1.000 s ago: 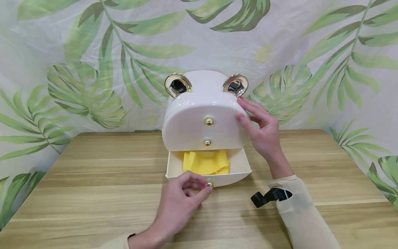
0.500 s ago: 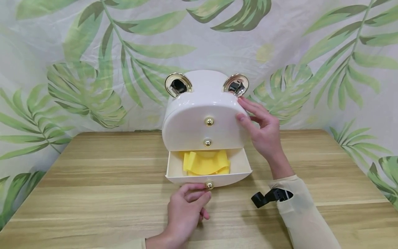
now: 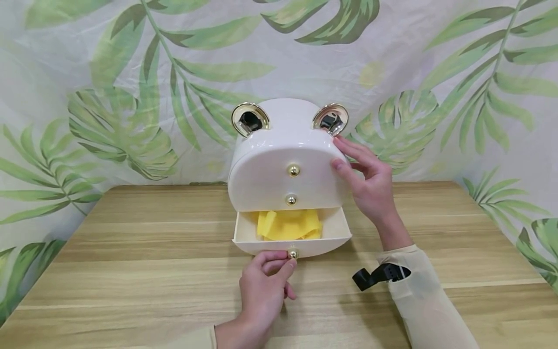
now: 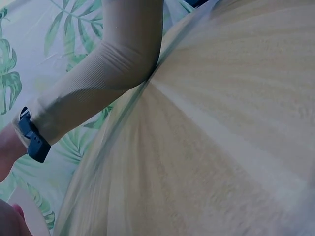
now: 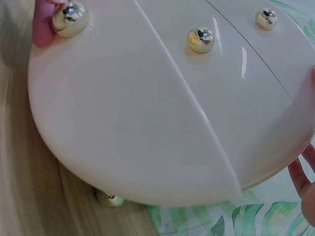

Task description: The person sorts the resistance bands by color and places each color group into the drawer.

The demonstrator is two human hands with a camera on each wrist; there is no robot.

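Note:
A white frog-shaped drawer box (image 3: 261, 179) with gold-rimmed eyes stands on the wooden table, its lowest drawer (image 3: 335, 229) pulled out. Folded yellow cloth (image 3: 291, 225) lies inside that drawer. My left hand (image 3: 263, 291) pinches the drawer's gold knob (image 3: 293, 254) between thumb and fingers; the same knob (image 5: 71, 19) shows in the right wrist view. My right hand (image 3: 370, 186) rests on the box's right edge, thumb on the front face and fairly straight fingers along the top and side. The left wrist view catches only a sliver of the left hand (image 4: 11, 221).
Two more gold knobs, an upper one (image 3: 293, 170) and a middle one (image 3: 290, 199), sit on the closed front above. The wooden table (image 3: 152, 271) extends around the box. Behind it hangs a leaf-patterned cloth (image 3: 209, 39). A black wrist camera (image 3: 379, 276) juts from the right sleeve.
My left hand has shifted its fingers at the knob, from beside it to below and then round it. The drawer has slid slightly inward. My right hand has stayed put.

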